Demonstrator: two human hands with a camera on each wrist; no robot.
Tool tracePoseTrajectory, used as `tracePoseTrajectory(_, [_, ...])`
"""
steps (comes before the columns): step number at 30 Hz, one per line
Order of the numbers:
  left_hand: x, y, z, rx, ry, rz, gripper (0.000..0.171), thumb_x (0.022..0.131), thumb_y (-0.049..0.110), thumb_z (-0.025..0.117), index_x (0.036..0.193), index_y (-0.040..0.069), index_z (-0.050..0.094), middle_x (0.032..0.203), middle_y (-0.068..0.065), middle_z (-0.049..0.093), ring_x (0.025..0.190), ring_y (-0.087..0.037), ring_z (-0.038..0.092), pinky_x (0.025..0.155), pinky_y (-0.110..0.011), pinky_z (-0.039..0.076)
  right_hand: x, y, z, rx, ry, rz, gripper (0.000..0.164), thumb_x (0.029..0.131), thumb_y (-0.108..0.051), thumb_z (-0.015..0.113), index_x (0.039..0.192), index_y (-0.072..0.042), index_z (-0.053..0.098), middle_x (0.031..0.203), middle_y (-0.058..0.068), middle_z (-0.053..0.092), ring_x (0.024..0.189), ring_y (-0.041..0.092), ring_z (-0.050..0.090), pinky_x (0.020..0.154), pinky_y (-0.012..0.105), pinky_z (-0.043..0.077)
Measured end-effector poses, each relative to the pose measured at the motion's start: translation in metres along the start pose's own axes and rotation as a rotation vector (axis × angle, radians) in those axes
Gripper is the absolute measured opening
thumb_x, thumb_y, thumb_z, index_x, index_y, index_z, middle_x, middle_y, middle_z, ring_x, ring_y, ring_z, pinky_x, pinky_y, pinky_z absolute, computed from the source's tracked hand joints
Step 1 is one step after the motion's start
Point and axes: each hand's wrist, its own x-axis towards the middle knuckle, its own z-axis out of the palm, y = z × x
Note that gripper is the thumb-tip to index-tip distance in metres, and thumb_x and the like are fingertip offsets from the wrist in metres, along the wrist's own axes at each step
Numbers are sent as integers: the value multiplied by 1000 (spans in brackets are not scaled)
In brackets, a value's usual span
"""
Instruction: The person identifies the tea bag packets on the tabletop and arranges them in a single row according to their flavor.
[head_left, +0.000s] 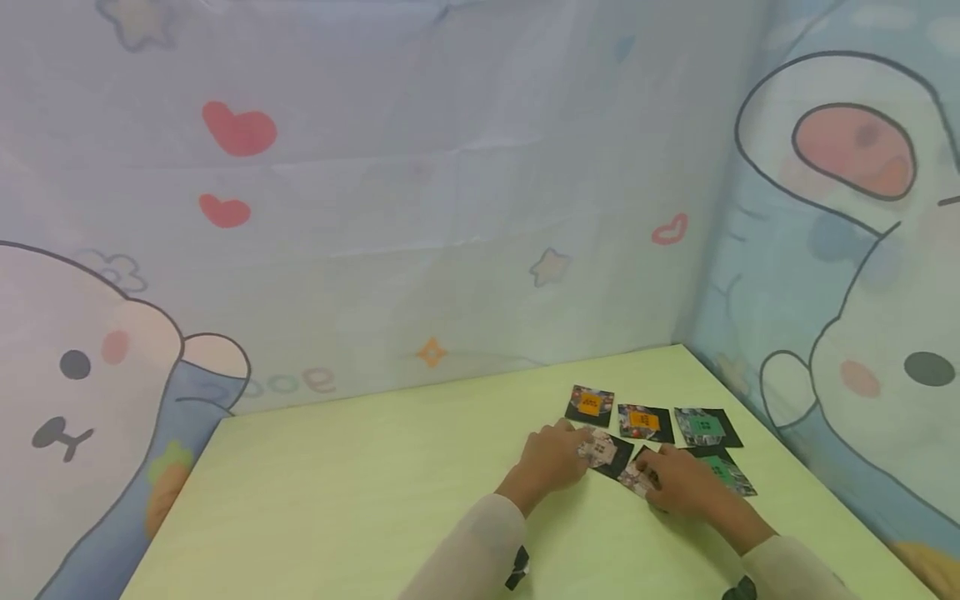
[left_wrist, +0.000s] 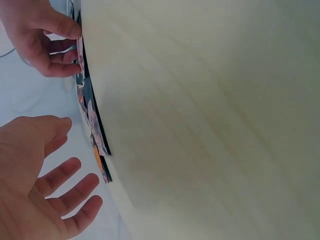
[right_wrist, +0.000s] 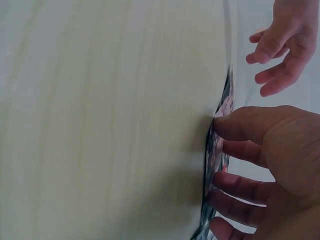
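Observation:
Several flat square cards, patterned with dark parts and coloured labels, lie grouped at the table's far right in the head view. My left hand (head_left: 555, 454) is beside a card with a pale label (head_left: 602, 450), fingertips overlapping its edge in this view. The left wrist view shows this left hand (left_wrist: 30, 175) with fingers loosely spread and nothing held. On the pinkish card (head_left: 636, 477) to the right, my right hand (head_left: 686, 482) rests its fingertips. Seen from the right wrist, the right hand (right_wrist: 285, 160) has its thumb and fingers spread along the card's surface, touching it.
Behind lie an orange-labelled card (head_left: 590, 406), another orange-labelled card (head_left: 645, 422) and a green-labelled card (head_left: 707, 427). A second green-labelled card (head_left: 726, 471) is partly behind my right hand. Printed cloth walls (head_left: 450, 208) border the pale table (head_left: 337, 500).

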Motion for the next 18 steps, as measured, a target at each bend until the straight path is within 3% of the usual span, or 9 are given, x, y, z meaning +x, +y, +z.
tracePoseTrajectory(3, [5,6,6,19,6,24,37,95,35,68,132,35,65,120,4,67,90,-17,63,76,-34,54,-1,0,0,1,5,4,31,80,-16,77,110,-16,69,89,2,56,73,17,43,61,36,40])
tracePoseTrajectory(7, [11,9,9,57,14,50,37,96,35,67,133,36,65,128,5,66,103,-19,66,85,-35,56,3,-5,-1,2,-6,29,32,78,-16,78,109,-17,70,88,2,54,73,18,43,62,36,39])
tracePoseTrajectory(12, [23,18,9,79,-14,-1,31,100,40,60,130,44,66,130,9,66,108,-17,64,88,-37,54,5,-8,-2,-2,-16,50,32,78,-16,77,109,-17,69,89,2,54,75,19,43,63,37,39])
tracePoseTrajectory(18, [32,33,15,206,-51,43,35,97,42,64,132,49,63,126,16,67,110,-10,61,85,-32,53,2,-8,-1,-10,-20,58,31,77,-14,77,107,-18,69,90,3,55,74,19,44,62,38,41])
